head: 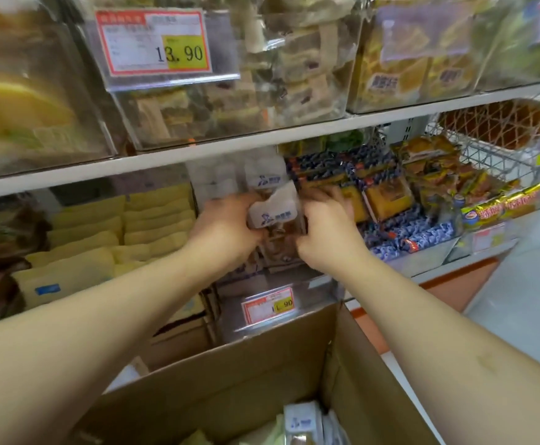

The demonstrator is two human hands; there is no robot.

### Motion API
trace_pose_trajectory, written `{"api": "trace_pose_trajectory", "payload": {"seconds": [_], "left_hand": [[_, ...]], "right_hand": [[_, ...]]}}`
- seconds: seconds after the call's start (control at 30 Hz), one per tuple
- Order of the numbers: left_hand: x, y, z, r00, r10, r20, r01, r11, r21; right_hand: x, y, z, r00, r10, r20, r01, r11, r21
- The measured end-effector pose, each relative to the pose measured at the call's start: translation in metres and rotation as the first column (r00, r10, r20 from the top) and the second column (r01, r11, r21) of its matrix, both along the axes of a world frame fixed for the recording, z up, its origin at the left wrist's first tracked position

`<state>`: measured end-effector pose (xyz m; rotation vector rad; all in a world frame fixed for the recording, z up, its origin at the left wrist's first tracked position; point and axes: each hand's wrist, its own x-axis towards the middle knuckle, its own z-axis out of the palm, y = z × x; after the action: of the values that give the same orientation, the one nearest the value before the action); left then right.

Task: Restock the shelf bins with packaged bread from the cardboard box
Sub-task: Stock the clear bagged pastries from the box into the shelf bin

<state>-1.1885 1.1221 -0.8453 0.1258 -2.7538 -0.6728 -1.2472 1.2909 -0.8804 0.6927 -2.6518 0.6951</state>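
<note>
Fingers (246, 200) curled round bread packet (273, 208)

The upper shelf board (198, 152) carries clear plastic bins (230, 101) of wrapped bakery goods; one bin bears a price tag (154, 43) reading 13.90. The lower shelf (448, 271) carries a clear bin (278, 309) of white-labelled bread packs, yellow packets (101, 239) to its left, and blue-patterned packs (400, 239) to its right.
</note>
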Motion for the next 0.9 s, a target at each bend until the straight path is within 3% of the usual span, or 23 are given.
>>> {"api": "trace_pose_trajectory", "payload": {"seconds": [0.07,0.3,0.63,0.9], "left_hand": [[-0.01,0.002,-0.001,0.997,0.065,0.036,-0.06,0.988,-0.142],[-0.039,0.0,0.005,0.995,0.073,0.063,-0.054,0.963,-0.263],[-0.039,0.005,-0.005,0.995,0.099,0.034,-0.099,0.995,-0.006],[0.003,0.016,0.006,0.993,0.066,-0.101,-0.061,0.997,0.053]], "right_hand": [[-0.009,-0.002,-0.008,0.996,-0.07,-0.05,0.073,0.995,0.067],[-0.019,0.007,-0.014,0.99,-0.122,-0.071,0.128,0.988,0.087],[-0.01,0.014,-0.014,0.994,-0.104,-0.029,0.104,0.994,0.013],[0.003,0.02,0.004,0.998,-0.063,-0.015,0.062,0.996,-0.063]]}}
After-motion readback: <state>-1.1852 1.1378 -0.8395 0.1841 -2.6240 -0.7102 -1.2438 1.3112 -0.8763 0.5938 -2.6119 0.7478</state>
